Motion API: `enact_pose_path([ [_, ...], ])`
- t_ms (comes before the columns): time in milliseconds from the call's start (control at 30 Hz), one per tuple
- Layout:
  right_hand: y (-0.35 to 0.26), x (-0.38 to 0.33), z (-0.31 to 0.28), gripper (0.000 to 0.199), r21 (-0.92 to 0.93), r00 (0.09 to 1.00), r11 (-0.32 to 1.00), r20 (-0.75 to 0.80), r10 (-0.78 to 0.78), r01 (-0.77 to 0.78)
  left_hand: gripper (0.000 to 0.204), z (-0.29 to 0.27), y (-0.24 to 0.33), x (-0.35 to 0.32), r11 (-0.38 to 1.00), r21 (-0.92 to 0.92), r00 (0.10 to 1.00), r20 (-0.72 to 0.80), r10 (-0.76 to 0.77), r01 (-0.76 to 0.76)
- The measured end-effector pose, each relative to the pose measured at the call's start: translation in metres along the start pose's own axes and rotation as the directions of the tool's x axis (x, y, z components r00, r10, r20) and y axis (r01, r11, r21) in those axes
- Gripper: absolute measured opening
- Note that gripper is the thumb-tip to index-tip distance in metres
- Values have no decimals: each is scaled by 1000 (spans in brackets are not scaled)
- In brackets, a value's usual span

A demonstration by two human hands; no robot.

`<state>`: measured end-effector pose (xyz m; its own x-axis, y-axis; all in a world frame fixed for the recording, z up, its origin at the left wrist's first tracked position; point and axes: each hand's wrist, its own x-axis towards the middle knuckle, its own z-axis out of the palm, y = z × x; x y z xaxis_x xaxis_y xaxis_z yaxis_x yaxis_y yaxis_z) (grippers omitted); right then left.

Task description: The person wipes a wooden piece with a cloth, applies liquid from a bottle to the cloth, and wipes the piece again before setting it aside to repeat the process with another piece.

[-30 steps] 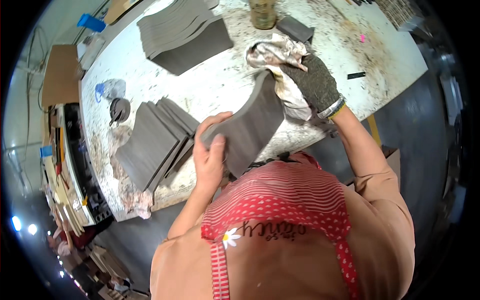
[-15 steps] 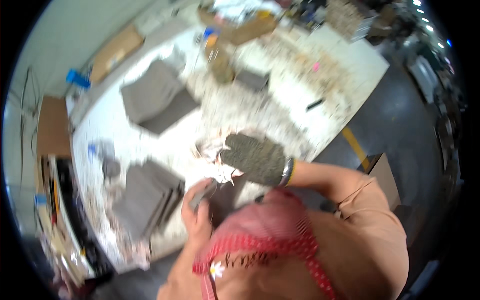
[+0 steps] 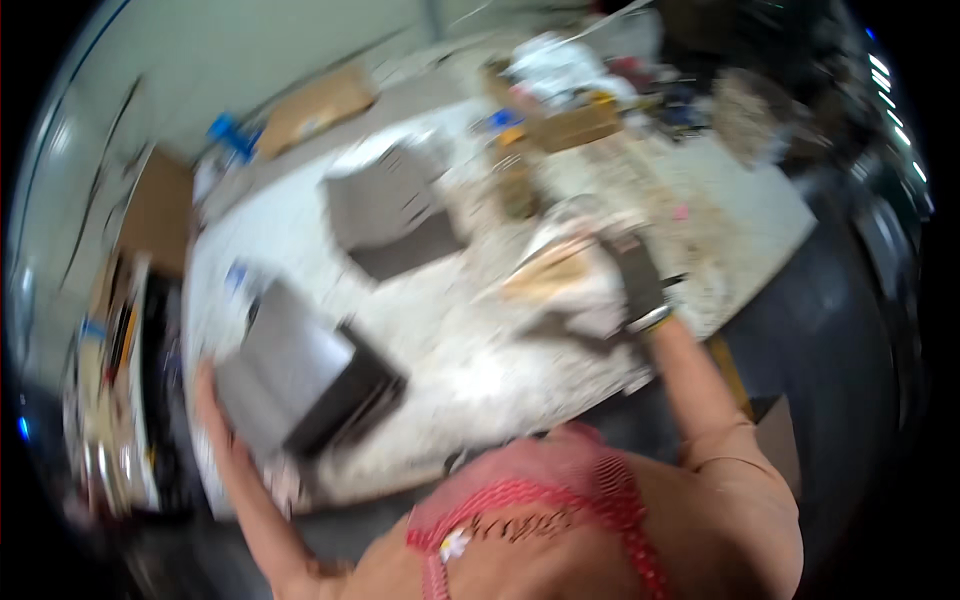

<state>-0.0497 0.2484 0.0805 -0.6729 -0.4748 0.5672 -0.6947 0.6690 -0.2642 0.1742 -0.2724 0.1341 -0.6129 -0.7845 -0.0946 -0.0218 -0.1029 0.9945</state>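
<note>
At the left, my left hand (image 3: 212, 402) grips the left edge of a dark grey sheet (image 3: 285, 365). The sheet bows upward on a stack of similar sheets, and its edge hides part of my fingers. My right hand (image 3: 632, 272), in a dark, dirty work glove with a light cuff, holds a crumpled white and tan cloth (image 3: 585, 285) over the right half of the table. Motion blur softens the gloved fingers. Farther back lies a second pile of grey sheets (image 3: 385, 200).
The white worktable (image 3: 470, 350) is smudged with dirt. A bottle (image 3: 515, 185) with an orange and blue top stands at the back, near an open cardboard box (image 3: 575, 128). Flat cardboard (image 3: 315, 108) lies by the wall. A bin of tools (image 3: 125, 340) sits left.
My left hand has moved left from the table's front edge to the grey stack. My right hand has gone right, carrying the cloth. The view has shifted too.
</note>
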Motion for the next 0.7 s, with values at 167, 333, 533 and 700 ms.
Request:
enact_pose_path([
  [167,168,-33,-15,42,-614,984,773,-34,175,-158,35,-34,-21,46,999,-7,999,11,45,-45],
  [333,198,-61,-37,44,-229,937,910,-146,319,-345,33,-22,-23,30,969,224,994,59,91,-102],
  [533,155,-88,35,49,-14,881,885,80,466,-466,29,-46,-58,47,763,603,972,122,201,-233],
  [700,63,-46,-13,37,407,554,526,-58,831,-747,23,-61,-52,65,148,833,767,402,499,-533],
])
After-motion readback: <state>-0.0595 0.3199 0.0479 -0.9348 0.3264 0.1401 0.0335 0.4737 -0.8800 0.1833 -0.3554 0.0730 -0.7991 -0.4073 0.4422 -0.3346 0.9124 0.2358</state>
